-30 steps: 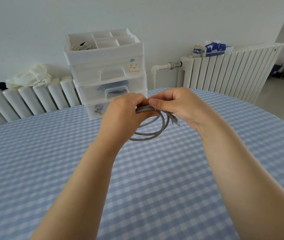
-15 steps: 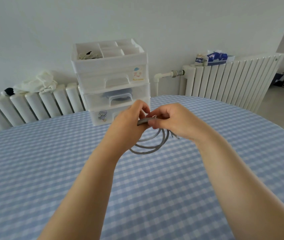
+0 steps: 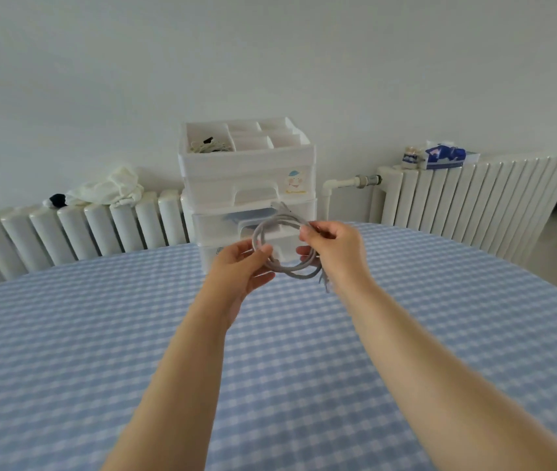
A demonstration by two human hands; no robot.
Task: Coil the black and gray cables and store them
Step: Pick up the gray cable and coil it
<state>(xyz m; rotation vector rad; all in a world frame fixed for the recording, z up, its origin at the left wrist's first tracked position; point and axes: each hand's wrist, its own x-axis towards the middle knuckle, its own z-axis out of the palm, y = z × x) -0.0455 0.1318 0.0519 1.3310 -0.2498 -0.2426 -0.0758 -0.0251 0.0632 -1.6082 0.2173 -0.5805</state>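
We see the table (image 3: pixel 100 351) filling the lower frame under a blue and white checked cloth, its near edge cut off by the picture. Behind it, two white radiators stand against the wall, the left radiator (image 3: pixel 66 232) partly hidden by the table and carrying a crumpled white cloth (image 3: pixel 107 190), the right radiator (image 3: pixel 474 205) carrying a blue tissue pack (image 3: pixel 443 157) and a small jar we cannot make out. At the far side of the table stands a white drawer unit (image 3: pixel 246 185); its lowest drawer is largely hidden behind our hands. Its open top tray holds a pale bundle with a dark piece in the left compartment, too small to identify. We hold the gray cable (image 3: pixel 267 229) as a loose coil in the air before the drawers. Our left hand (image 3: pixel 236 270) pinches the coil's left side between thumb and fingers; our right hand (image 3: pixel 335 253) grips its right side, fingers curled round the strands. One cable end sticks up above the coil, another hangs blurred beside the right wrist.
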